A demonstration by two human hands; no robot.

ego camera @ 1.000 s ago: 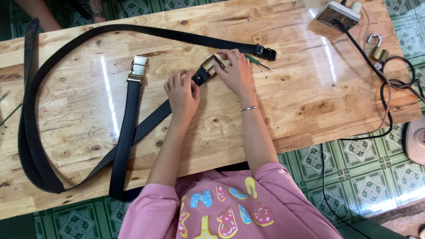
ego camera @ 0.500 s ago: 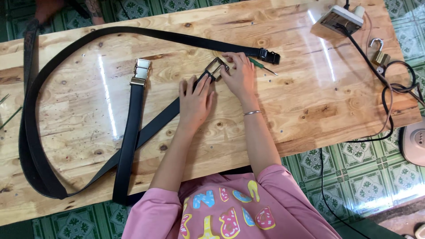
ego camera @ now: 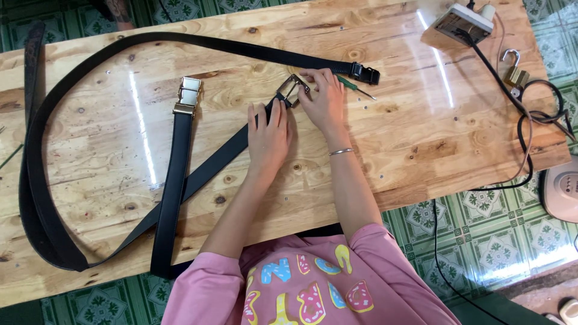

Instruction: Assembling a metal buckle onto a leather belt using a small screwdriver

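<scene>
Both hands meet near the middle of the wooden table [ego camera: 421, 138], on the end of a black belt [ego camera: 211, 168]. The left hand [ego camera: 269, 135] lies flat, fingers straight, pinning the strap just at seven o'clock of the metal buckle [ego camera: 293, 90]. The right hand [ego camera: 325, 99] has its fingertips pinched on the buckle's frame, at the three o'clock side. To do this well, I'd judge the flat hand should keep the strap from sliding while the pinching fingers work the buckle squarely, not twisted.

A green screwdriver [ego camera: 355, 87] lies just beside the right hand, at two o'clock. A second belt with a gold clasp [ego camera: 189, 96] lies at nine o'clock of the hands, and a long strap [ego camera: 36, 198] loops round the table's far edge and left end. A padlock [ego camera: 515, 72] sits well apart at three o'clock.

Against half a second earlier, the left hand's fingers have stretched out flatter along the strap; the right keeps its pinch.
</scene>
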